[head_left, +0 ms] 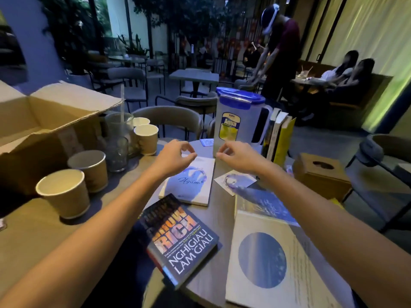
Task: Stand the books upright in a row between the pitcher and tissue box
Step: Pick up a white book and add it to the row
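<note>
A clear pitcher (239, 121) with a blue lid stands at the table's far side. Right of it, three books (279, 138) stand upright, leaning toward the pitcher. The wooden tissue box (322, 176) sits further right. A white book (191, 183) lies flat in the middle. My left hand (175, 157) hovers over its far left corner and my right hand (239, 157) over its far right corner, both empty with fingers curled apart. A dark book (180, 238) and a large white book with a blue circle (266, 261) lie flat nearer me, with a blue book (264, 204) behind.
Several paper cups (64, 192) and glasses (116, 152) stand at the left by an open cardboard box (44, 125). A small card (235, 181) lies right of the white book. Chairs ring the round table (218, 207); people sit and stand in the background.
</note>
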The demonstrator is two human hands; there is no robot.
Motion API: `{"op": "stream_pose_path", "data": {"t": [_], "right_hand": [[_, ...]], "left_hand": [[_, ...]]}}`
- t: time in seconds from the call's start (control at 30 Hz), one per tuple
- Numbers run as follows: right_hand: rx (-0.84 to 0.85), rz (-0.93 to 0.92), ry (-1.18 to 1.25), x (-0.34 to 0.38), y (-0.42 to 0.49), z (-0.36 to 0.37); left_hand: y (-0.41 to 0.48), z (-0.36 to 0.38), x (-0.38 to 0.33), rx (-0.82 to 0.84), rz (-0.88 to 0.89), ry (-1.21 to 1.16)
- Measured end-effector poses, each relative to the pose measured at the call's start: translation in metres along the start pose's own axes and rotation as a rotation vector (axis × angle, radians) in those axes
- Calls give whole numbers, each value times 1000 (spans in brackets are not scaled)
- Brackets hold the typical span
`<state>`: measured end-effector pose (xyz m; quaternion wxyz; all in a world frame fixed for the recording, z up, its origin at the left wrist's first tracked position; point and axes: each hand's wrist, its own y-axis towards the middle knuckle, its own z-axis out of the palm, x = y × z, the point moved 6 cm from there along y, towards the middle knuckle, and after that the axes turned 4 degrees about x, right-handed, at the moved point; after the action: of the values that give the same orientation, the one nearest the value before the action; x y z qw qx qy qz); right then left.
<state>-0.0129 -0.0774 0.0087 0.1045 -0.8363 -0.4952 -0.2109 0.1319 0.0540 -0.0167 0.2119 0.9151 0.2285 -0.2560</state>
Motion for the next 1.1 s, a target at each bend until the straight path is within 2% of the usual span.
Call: {"op": "stream_pose_path", "data": {"t": [0.3,0.47,0.6,0.7,0.8,0.9,1.1], "right_hand": [[153,109,-81,-15,31,69],[96,121,-8,-14,37,81],[85,152,36,-16,42,79],[60,210,158,-24,42,71],[-28,232,292,-27,41,53],[-137,181,408,-20,41,26],[-347,18,357,-4,29,-52]], "left_hand": [[0,36,63,79,-248,-2],[9,35,67,33,-373,-86],[12,39,75,47,-489,-364],[15,41,75,78,-538,-558],[19,31,56,44,-483,-707],[21,9,26,-27,-288,-733],[14,-37,-37,-99,66,-692]]}}
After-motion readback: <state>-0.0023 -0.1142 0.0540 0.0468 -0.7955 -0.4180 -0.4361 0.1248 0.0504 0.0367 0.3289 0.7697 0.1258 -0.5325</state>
